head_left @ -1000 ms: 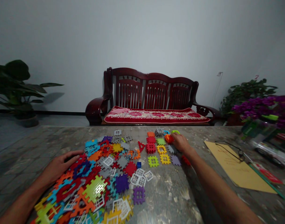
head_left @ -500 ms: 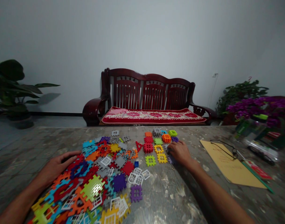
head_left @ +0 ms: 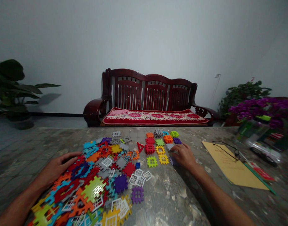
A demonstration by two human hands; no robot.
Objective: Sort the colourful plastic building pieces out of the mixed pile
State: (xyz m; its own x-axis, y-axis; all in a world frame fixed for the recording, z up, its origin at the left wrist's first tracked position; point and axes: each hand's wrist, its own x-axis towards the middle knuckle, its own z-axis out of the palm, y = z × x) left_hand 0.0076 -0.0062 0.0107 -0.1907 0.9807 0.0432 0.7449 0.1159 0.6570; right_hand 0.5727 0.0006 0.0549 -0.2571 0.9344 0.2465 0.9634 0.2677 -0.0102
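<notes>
On the left, my left hand [head_left: 60, 165] rests against the edge of a heap of plastic interlocking building tiles [head_left: 94, 189], fingers stretched out and holding nothing. My right hand [head_left: 184, 157] is at the right side of the sorted tiles, its fingers curled down onto a greyish-purple building tile [head_left: 171, 161] that they partly cover. A grey tile [head_left: 169, 146] lies just beyond the fingertips. Beside it are yellow window tiles [head_left: 163, 159], a lime window tile [head_left: 152, 161] and small stacks in red [head_left: 149, 149], orange [head_left: 168, 139] and purple [head_left: 177, 141].
White window inserts [head_left: 137, 179] and a small blue cube [head_left: 137, 165] lie near the heap's right side. To the right are a yellow envelope [head_left: 231, 166] with glasses [head_left: 237, 153] on it, a green pencil [head_left: 260, 179] and a bottle [head_left: 259, 128]. A wooden bench [head_left: 155, 91] stands beyond the table.
My right hand has shifted slightly right and toward me, so more of the grey tile shows. My left hand and the heap have stayed put.
</notes>
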